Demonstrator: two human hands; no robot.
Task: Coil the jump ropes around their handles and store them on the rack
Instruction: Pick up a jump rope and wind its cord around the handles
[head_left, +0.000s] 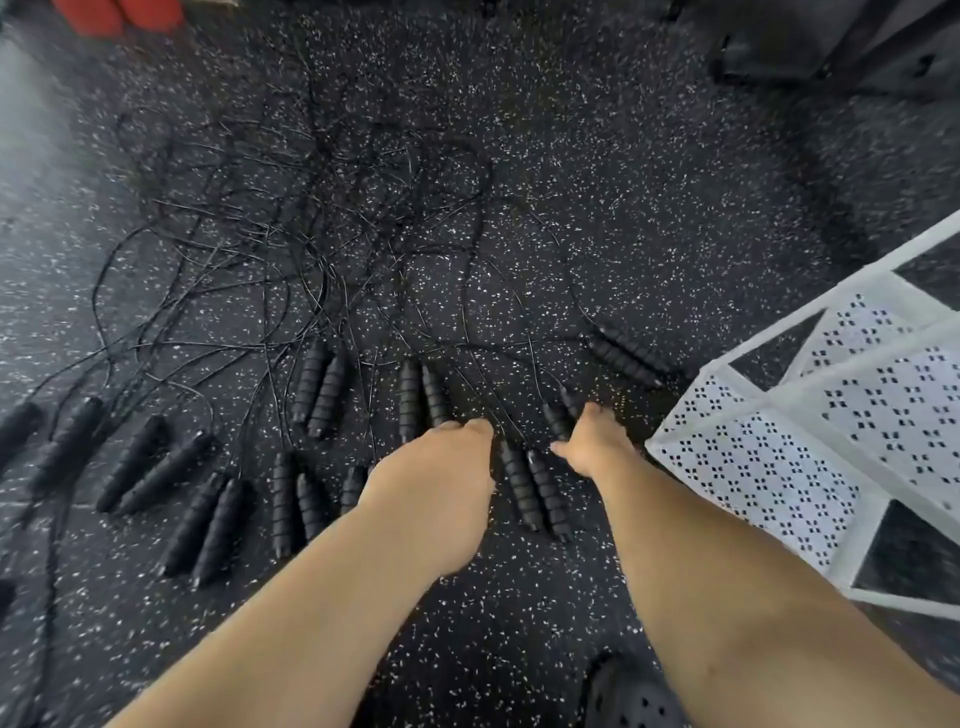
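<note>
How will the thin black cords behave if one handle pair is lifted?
The cords look thin and lie in loose crossing loops, so they are probably floppy and light. They overlap heavily, so neighbouring ones may snag and drag along.

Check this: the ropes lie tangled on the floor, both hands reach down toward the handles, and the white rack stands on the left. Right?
No. The head view shows the rack on the right, beside the right hand, not on the left. The rest holds: the ropes lie tangled on the floor, and the left hand reaches toward the handles too.
</note>
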